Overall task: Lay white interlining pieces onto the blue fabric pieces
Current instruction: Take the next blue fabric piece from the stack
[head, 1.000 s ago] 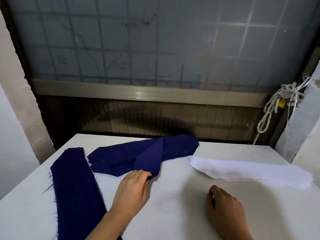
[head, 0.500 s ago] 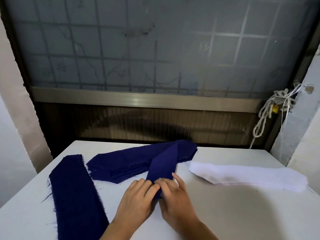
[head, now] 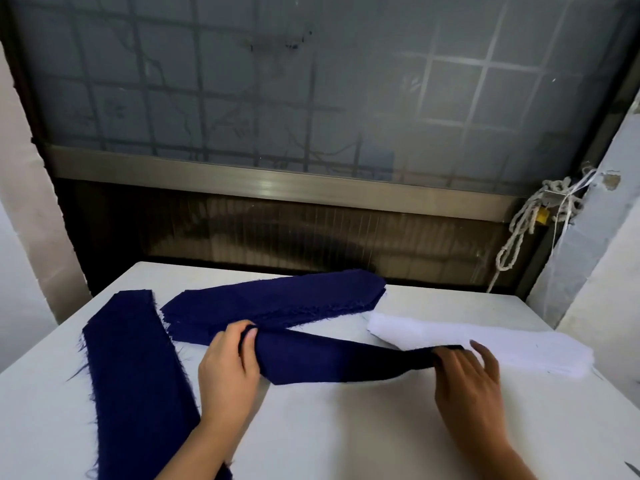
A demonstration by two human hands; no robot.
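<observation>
One long blue fabric piece (head: 332, 355) is stretched across the middle of the white table (head: 346, 438), held just above it. My left hand (head: 228, 368) grips its left end and my right hand (head: 467, 375) pinches its right end. Behind it lies a stack of blue fabric pieces (head: 277, 303). The right end of the held piece overlaps the near edge of the white interlining stack (head: 485, 344) at the right.
A wider blue fabric strip (head: 135, 382) with frayed edges runs along the left side of the table toward me. Behind the table stands a frosted window with a metal sill (head: 277, 185). A knotted rope (head: 530, 223) hangs at the right wall.
Both hands met on the top blue piece at the stack, then drew apart. The piece is now off the stack and spread sideways in front of it.
</observation>
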